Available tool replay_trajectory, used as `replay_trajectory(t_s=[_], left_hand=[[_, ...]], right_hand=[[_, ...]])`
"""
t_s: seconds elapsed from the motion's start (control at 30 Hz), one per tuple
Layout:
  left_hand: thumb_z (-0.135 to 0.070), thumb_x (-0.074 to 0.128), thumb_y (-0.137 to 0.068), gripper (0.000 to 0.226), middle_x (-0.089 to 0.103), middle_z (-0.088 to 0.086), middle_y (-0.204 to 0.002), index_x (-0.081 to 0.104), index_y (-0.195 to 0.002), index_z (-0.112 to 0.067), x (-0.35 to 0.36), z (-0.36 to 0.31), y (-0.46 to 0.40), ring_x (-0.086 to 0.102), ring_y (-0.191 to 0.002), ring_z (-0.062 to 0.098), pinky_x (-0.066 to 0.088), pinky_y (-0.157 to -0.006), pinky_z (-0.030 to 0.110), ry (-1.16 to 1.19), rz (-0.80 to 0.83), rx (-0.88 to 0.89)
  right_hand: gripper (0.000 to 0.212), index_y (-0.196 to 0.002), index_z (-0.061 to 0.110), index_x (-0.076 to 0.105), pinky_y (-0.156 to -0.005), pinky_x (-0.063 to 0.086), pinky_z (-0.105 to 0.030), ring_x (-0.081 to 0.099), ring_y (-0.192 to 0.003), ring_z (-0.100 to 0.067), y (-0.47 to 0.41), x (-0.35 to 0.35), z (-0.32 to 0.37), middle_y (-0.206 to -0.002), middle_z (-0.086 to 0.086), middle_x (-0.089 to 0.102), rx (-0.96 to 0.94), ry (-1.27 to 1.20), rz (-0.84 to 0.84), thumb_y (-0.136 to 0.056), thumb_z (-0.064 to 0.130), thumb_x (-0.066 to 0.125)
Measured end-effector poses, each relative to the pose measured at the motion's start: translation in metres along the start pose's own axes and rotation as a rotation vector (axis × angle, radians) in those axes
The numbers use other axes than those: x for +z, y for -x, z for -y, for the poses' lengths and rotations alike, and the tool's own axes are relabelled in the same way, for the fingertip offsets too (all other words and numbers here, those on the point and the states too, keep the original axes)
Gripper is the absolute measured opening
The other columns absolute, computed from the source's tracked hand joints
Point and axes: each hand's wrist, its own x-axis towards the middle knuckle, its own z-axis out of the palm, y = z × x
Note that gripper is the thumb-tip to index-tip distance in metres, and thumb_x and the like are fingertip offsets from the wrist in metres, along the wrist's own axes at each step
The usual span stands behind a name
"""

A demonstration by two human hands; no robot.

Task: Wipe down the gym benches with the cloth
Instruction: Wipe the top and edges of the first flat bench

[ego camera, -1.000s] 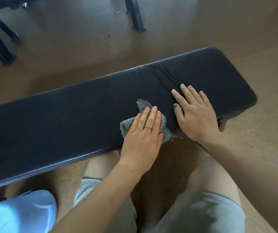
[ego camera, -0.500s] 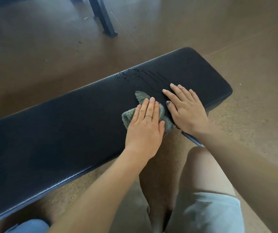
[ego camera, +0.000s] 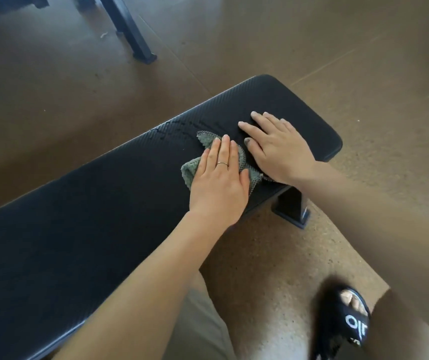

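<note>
Bench padding (ego camera: 91, 216) of black, finely ribbed vinyl runs diagonally across the view, its far end rounded at the corners and carried on a square black steel leg (ego camera: 291, 207). Wet streaks (ego camera: 182, 129) darken the weave near the far edge. On the pad lies a grey-green cloth (ego camera: 192, 170), waffle-textured with a mesh-like hem, crumpled under the left hand (ego camera: 219, 181), whose fingers lie straight and close together, pressing it flat; a thin ring (ego camera: 221, 164) sits on one finger. Just beside it, the right hand (ego camera: 275, 148) rests palm-down on the bare vinyl, fingers spread and straight, holding nothing. Below lie a speckled cork-like floor (ego camera: 273, 281) and a black slide sandal (ego camera: 351, 323).
</note>
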Motion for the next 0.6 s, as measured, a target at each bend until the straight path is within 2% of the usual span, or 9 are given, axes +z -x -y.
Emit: replay_trajectory(t_s=[0.07,0.13,0.2,0.27,0.4,0.6], left_hand=[[-0.045,0.015,-0.109,0.064,-0.007,0.004,-0.171,0.0,-0.162,-0.013,-0.002,0.001,-0.028,-0.01,-0.157,0.017,-0.008,-0.127,0.035,0.001,0.004,-0.033],[-0.044,0.016,-0.109,0.063,-0.005,0.003,-0.171,0.002,-0.163,-0.014,-0.005,0.001,-0.057,-0.009,-0.157,0.017,-0.007,-0.127,0.035,0.02,-0.007,-0.073],[-0.044,0.016,-0.109,0.062,-0.004,0.001,-0.171,0.004,-0.163,-0.016,-0.008,0.001,-0.077,-0.008,-0.157,0.015,-0.007,-0.127,0.035,0.034,-0.021,-0.124],[-0.044,0.017,-0.109,0.061,-0.002,-0.001,-0.171,0.005,-0.163,-0.018,-0.008,-0.002,-0.085,-0.007,-0.157,0.014,-0.007,-0.127,0.034,0.036,-0.04,-0.168],[-0.043,0.015,-0.11,0.059,-0.004,-0.003,-0.171,0.005,-0.163,-0.02,-0.003,-0.015,-0.069,-0.009,-0.156,0.012,-0.006,-0.127,0.033,0.013,-0.078,-0.251],[-0.045,0.01,-0.108,0.06,0.003,-0.004,-0.17,0.008,-0.163,-0.019,0.009,-0.07,0.01,-0.003,-0.157,0.012,0.004,-0.129,0.037,0.044,-0.108,-0.443]], right_hand=[[0.051,-0.157,0.031,0.039,-0.123,0.023,-0.046,0.027,-0.153,-0.025,-0.02,0.0,-0.011,-0.165,-0.002,0.035,-0.041,0.022,-0.087,-0.109,0.042,0.027],[0.047,-0.143,0.024,0.058,-0.105,0.04,-0.048,0.048,-0.134,-0.031,-0.038,0.0,-0.018,-0.144,-0.006,0.055,-0.116,0.026,-0.201,-0.104,0.039,0.035],[0.041,-0.129,0.019,0.067,-0.09,0.045,-0.048,0.056,-0.116,-0.033,-0.056,0.001,-0.024,-0.124,-0.008,0.061,-0.154,-0.026,-0.273,-0.101,0.035,0.042],[0.037,-0.121,0.017,0.069,-0.083,0.046,-0.047,0.056,-0.107,-0.033,-0.068,0.004,-0.028,-0.115,-0.009,0.061,-0.161,-0.074,-0.328,-0.099,0.035,0.046],[0.037,-0.119,0.015,0.066,-0.083,0.045,-0.046,0.054,-0.104,-0.031,-0.071,0.01,-0.031,-0.113,-0.009,0.058,-0.186,-0.108,-0.388,-0.102,0.037,0.041],[0.038,-0.121,0.013,0.065,-0.092,0.041,-0.046,0.052,-0.111,-0.031,-0.065,0.001,-0.034,-0.12,-0.009,0.057,-0.219,-0.175,-0.302,-0.105,0.036,0.039]])
